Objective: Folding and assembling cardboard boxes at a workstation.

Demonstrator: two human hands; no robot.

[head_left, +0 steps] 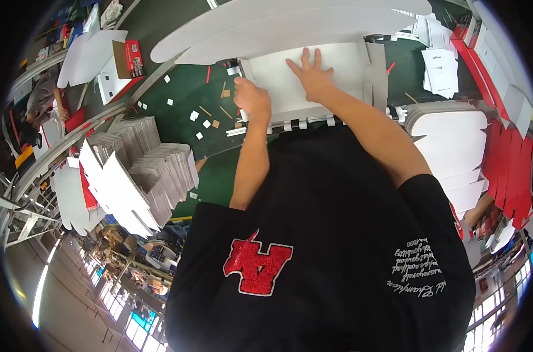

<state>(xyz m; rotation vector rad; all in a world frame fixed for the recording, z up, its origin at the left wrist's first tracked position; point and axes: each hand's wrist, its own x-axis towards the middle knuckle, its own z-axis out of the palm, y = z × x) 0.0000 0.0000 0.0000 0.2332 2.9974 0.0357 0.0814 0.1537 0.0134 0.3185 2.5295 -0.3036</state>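
A white cardboard box (272, 69) lies in front of me with its long lid panel (290, 32) folded back at the far side. My right hand (314, 81) is spread flat on the box's inner floor, fingers apart. At the box's left end, my left hand (256, 100) is closed with its fingers curled over the end wall. Part of that wall is hidden behind the hand. On the right, the grey-white end wall (374, 70) stands up. White and black fittings (302, 124) show along the near edge of the box.
Small white squares and brown strips are scattered over the green tabletop (184, 111). Stacks of folded cardboard (152, 158) stand at the left. On the right are flat white box blanks (445, 135), red blanks (508, 170) and printed sheets (440, 71). Another person (42, 105) works at far left.
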